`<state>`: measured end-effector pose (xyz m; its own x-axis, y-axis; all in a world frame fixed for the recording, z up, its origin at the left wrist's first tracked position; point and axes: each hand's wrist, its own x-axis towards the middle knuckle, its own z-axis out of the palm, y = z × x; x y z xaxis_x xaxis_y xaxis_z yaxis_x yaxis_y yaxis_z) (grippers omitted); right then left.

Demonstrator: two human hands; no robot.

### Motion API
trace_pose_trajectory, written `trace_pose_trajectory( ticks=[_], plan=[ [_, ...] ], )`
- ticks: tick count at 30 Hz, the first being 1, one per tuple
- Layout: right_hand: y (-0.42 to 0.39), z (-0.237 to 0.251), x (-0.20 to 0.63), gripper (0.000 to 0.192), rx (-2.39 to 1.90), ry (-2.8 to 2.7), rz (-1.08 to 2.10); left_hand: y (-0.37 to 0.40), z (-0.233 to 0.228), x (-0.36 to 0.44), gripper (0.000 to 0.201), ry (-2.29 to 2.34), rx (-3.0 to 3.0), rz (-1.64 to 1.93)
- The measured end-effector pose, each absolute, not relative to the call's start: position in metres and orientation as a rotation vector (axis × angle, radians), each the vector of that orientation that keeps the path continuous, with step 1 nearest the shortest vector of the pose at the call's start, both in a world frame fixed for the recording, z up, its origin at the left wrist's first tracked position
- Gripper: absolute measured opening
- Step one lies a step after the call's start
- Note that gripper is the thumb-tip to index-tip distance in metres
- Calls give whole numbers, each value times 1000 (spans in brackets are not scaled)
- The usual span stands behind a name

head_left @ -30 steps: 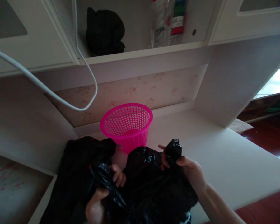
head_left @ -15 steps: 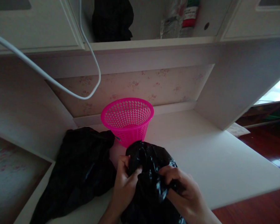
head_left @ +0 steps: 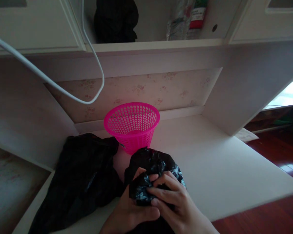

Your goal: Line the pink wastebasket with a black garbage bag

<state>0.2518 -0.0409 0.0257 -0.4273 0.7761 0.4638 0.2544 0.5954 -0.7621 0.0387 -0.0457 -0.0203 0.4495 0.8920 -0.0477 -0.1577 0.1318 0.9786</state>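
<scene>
A shiny black plastic bag [head_left: 150,159] is bunched up in front of me, low in the middle of the view. My left hand [head_left: 133,208] is closed around a gathered part of it, thumb stretched along the near side. From the right, my right hand [head_left: 174,198] pinches the same bunched plastic, its fingertips close to the left hand's. Just behind the bag stands a pink perforated plastic basket [head_left: 136,139], upright, and its inside shows no liner. Another black plastic bag [head_left: 83,182] lies spread out to the left of my hands.
The white surface [head_left: 205,156] reaches right toward a reddish wooden floor [head_left: 254,214]. A white cable [head_left: 63,91] hangs in a loop at upper left. On the shelf above sit a black bundle [head_left: 116,21], clear plastic packaging [head_left: 179,26] and a red-green bottle [head_left: 197,18].
My hands have come closer together, and the bag's top is now gathered between them. My left hand has wrapped further around the plastic. The basket and other bag stay in place.
</scene>
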Motion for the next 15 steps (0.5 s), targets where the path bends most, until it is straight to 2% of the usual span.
trace_pose_trajectory(
  ticks=[2, 5, 7, 9, 10, 13, 15],
  plan=[
    [-41, 21, 259, 25, -768, -1875, 925, -46, -17, 38, 58, 876, 1268, 918],
    [-38, 6, 264, 19, -786, -1457, 1149, -40, -7, 45, 19, 865, 1406, 979],
    [-36, 0, 266, 44, -878, -1286, 1264, -34, -4, 50, 10, 688, 1406, 1007],
    [-33, 1, 266, 71, -1005, -1358, 1339, -29, -5, 55, 7, 549, 1405, 968],
    [-32, 5, 266, 70, -1062, -1460, 1329, -26, -7, 56, 6, 527, 1418, 930],
    [-28, 20, 266, 30, -1142, -1680, 1101, -21, -8, 60, 5, 618, 1461, 842],
    [-25, 29, 263, 22, -1099, -1708, 941, -20, -2, 61, 6, 661, 1517, 779]
  ],
)
